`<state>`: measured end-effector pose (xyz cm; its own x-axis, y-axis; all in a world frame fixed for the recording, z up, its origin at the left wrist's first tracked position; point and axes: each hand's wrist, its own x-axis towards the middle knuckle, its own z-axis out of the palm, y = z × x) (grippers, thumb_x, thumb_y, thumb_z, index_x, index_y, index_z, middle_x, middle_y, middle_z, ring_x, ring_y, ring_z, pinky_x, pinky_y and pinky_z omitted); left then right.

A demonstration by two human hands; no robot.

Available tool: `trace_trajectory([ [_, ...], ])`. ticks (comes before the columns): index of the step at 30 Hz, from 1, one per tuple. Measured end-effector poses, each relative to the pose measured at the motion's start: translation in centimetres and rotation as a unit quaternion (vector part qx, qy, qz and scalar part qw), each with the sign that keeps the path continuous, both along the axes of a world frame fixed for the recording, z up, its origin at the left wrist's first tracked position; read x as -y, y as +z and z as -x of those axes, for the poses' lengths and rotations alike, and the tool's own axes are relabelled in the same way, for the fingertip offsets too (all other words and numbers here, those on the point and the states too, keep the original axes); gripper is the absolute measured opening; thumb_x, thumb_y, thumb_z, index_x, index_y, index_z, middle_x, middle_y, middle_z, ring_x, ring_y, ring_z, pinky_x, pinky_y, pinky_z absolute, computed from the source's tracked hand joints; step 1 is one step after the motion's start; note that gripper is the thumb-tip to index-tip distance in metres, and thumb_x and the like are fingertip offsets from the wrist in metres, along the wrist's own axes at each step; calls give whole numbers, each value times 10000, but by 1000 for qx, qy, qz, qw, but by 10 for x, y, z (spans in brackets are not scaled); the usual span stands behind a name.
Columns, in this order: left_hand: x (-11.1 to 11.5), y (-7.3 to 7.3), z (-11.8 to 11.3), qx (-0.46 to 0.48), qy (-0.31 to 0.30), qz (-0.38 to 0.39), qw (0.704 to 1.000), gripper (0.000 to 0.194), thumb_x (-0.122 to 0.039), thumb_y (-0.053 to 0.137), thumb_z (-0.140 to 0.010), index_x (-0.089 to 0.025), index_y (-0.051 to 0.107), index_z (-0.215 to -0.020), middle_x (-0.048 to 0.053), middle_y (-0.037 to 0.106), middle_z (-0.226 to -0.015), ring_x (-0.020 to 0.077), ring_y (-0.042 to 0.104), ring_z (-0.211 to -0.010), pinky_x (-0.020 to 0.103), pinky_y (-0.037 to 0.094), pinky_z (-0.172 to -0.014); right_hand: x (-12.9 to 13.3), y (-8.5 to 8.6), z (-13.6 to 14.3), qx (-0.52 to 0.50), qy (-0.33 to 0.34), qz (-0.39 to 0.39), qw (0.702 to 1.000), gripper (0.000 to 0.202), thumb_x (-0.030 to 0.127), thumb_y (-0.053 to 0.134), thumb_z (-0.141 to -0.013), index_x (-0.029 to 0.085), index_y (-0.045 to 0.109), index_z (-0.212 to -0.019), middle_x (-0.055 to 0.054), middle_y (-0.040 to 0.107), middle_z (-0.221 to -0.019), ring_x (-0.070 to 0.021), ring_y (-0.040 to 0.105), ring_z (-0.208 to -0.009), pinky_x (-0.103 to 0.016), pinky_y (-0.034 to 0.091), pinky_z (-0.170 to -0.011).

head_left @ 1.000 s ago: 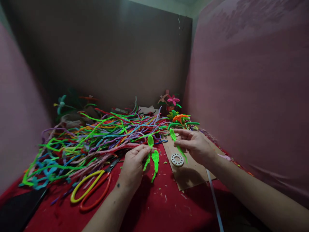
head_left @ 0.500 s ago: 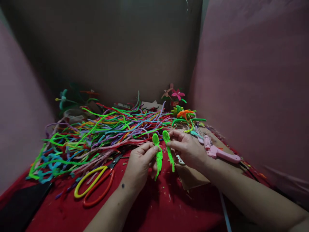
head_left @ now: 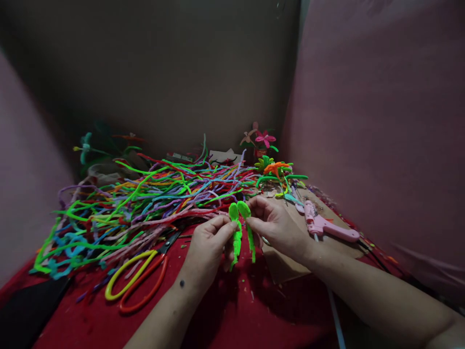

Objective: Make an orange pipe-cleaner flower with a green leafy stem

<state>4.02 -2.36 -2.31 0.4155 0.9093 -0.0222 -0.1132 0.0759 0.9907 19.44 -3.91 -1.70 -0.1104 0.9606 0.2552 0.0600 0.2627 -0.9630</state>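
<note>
My left hand (head_left: 214,240) pinches a bright green pipe cleaner leaf (head_left: 233,212) between thumb and fingers, its twisted stem hanging below. A second green pipe cleaner leaf (head_left: 244,209) is gripped by my right hand (head_left: 267,223), with its own stem pointing down. The two rounded tops sit side by side, nearly touching, above the red cloth (head_left: 250,300). Some fingers of both hands are hidden behind the leaves and palms.
Loose coloured pipe cleaners (head_left: 156,194) are heaped across the back left. Scissors (head_left: 141,276) with yellow and red handles lie left of my hands. At right, a pink glue gun (head_left: 330,229) rests on cardboard (head_left: 290,266). Pipe cleaner flowers (head_left: 266,139) stand behind.
The two green leaves have come closer together. My right hand has shifted left, and its leaf now tilts toward the other one.
</note>
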Motion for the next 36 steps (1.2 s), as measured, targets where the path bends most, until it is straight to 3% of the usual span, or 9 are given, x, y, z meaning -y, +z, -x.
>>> trace_trajectory([
  [20, 1, 6, 0, -48, 22, -33, 998, 217, -318, 565, -749, -166, 516, -602, -66, 412, -449, 63, 371, -318, 173, 282, -281, 1, 2, 3, -14, 10, 5, 1000, 102, 199, 583, -769, 176, 510, -836, 54, 514, -656, -53, 476, -478, -173, 413, -422],
  [27, 0, 4, 0, -56, 14, -31, 998, 215, -341, 552, -760, -162, 535, -641, -44, 477, -465, 77, 395, -326, 183, 280, -289, 2, 3, 6, -18, 13, 8, 1000, 98, 195, 575, -763, 171, 503, -825, 47, 509, -662, -58, 459, -511, -181, 381, -451],
  [36, 1, 6, 0, -48, 10, -40, 998, 207, -341, 542, -770, -160, 548, -670, -45, 472, -466, 84, 398, -340, 194, 272, -304, 1, 7, 8, -25, 13, 23, 999, 198, 296, 625, -737, 172, 485, -800, 29, 508, -691, -85, 476, -574, -212, 395, -503],
])
